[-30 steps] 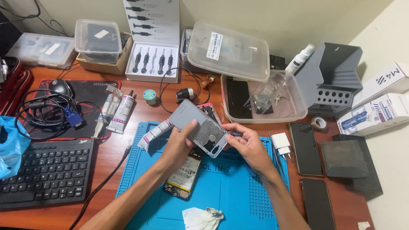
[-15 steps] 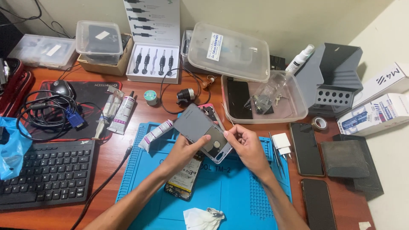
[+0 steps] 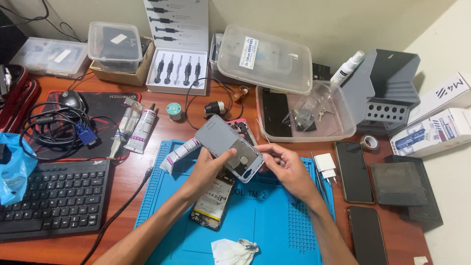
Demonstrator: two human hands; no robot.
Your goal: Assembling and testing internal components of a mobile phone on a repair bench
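Note:
My left hand [image 3: 208,169] grips a grey phone back cover [image 3: 228,145] from below, thumb on its lower face. My right hand [image 3: 284,167] pinches the cover's right end. The cover is tilted, held above a blue repair mat [image 3: 274,216]. An opened phone body with its battery showing [image 3: 213,198] lies on the mat under my left wrist. A pink-edged phone part [image 3: 244,130] lies just behind the cover.
A black keyboard [image 3: 49,196] at left, glue tubes [image 3: 142,125] and a mouse pad [image 3: 105,105] behind it. Clear plastic tub [image 3: 343,130] holding a phone at back right. Dark phones [image 3: 353,169] and a white charger [image 3: 325,164] at right. Crumpled tissue [image 3: 235,251] near the front edge.
Both hands lowered the grey cover slightly toward the mat and turned it, then steadied; my right hand shifted its pinch along the cover's right end.

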